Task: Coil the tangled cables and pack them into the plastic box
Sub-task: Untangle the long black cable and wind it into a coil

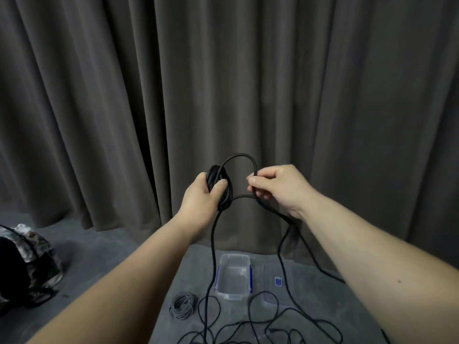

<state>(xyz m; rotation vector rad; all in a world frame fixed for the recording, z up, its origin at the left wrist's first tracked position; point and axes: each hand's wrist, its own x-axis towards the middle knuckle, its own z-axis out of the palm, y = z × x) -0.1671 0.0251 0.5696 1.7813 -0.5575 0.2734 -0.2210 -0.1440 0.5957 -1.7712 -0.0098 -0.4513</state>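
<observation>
Mid-coiling — the left hand point(198, 194) grips the coil point(218, 184), the right hand point(275, 187) pinches a cable point(239, 157) loop, probably laid on next.

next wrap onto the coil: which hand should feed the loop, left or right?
Probably the right hand. It already pinches the free loop of the black cable, with slack trailing below it to the floor. The left hand grips the coil and should just hold it steady.
</observation>
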